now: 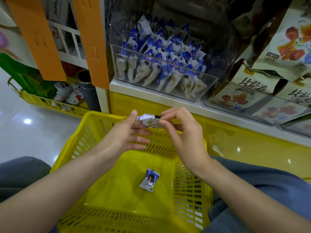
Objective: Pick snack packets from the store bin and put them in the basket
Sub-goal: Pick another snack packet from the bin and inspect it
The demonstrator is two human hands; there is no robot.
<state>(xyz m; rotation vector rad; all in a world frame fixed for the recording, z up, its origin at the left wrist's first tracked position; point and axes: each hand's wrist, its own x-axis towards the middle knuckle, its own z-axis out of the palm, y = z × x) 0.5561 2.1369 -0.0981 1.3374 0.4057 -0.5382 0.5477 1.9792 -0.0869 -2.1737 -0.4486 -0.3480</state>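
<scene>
1. The held packet (149, 121) sits in the air just over the far rim of the basket (101, 118), gripped at both ends.
2. Left hand (127, 133): my thumb and forefinger pinch the packet's left crimp, and the other fingers (143, 142) lie straight and apart over the basket's far wall.
3. Right hand (181, 132): my thumb and first fingers are closed on the packet's right end, the rest loosely curled above the basket's right side.
4. One loose packet (149, 180) already lies flat on the basket floor, near the middle.
5. The store bin (168, 91) stands beyond the basket and higher, with many packets in it.
6. Judgement: this is the drop step, and the packet is not yet fully inside the basket's outline.
7. Risk: if I let go here, the packet may strike the far rim and tip outward, falling between the basket and the yellow shelf front beyond it. Cause: it hangs too close to the edge.
8. Risk: if one hand lets go before the other, the packet swings on a single crimp, and the slick wrapper could slip early.
9. Risk: the basket rests between my knees, so a leg shift moves the target.
</scene>
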